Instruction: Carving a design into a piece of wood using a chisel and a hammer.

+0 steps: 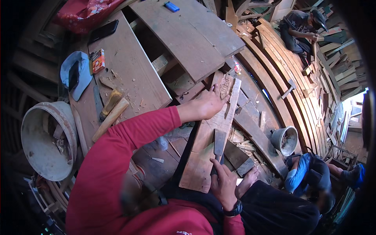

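A long wooden board (201,150) lies slanting across my lap. My left hand (205,103) presses on its far part, fingers bent over a carved wood piece (226,84) with a patterned surface; the hand partly hides that piece. Nearer to me, my right hand (224,182) grips the dark handle of a flat chisel (219,141), with the index finger stretched along it. The wide metal blade points away from me and rests over the board's right part, short of the carved piece.
At left are a plank bench (137,90) with a wooden mallet (111,105), a light-blue cap (80,84) and a phone (103,31). A white bucket (49,141) stands lower left, a grey pail (284,141) right. Two other people (301,35) sit at right among curved timbers (282,82).
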Demonstrator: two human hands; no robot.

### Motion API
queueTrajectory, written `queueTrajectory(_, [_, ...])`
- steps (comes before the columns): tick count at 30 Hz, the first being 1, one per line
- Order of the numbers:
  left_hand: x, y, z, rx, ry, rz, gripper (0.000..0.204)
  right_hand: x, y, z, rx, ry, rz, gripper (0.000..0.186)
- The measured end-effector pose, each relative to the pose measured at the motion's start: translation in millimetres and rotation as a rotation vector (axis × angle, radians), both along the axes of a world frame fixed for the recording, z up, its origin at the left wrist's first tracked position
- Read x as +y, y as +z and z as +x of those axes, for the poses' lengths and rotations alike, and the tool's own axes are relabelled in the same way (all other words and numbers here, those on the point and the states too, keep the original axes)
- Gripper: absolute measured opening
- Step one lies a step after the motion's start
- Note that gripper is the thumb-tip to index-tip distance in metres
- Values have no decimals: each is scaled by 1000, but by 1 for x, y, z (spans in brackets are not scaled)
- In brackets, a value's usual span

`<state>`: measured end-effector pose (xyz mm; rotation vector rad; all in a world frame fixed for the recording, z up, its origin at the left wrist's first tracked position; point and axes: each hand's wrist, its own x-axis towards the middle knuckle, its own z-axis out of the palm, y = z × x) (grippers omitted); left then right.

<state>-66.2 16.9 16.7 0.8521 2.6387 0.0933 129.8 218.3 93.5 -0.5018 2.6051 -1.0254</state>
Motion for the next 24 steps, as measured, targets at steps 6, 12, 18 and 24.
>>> queueTrajectory(6, [-3,-6,1,-12,30,42,75,-7,1,-7,-6,-25,-6,56])
queueTrajectory(12, [0,15,-8,-109,29,24,75,-5,-8,-14,3,-47,28,54])
queueTrajectory(18, [1,15,-6,-92,37,48,86,-3,-17,-7,34,18,48,55])
queueTrajectory(24, [-5,-3,1,44,0,56,92,4,-23,-6,40,-11,36,56])
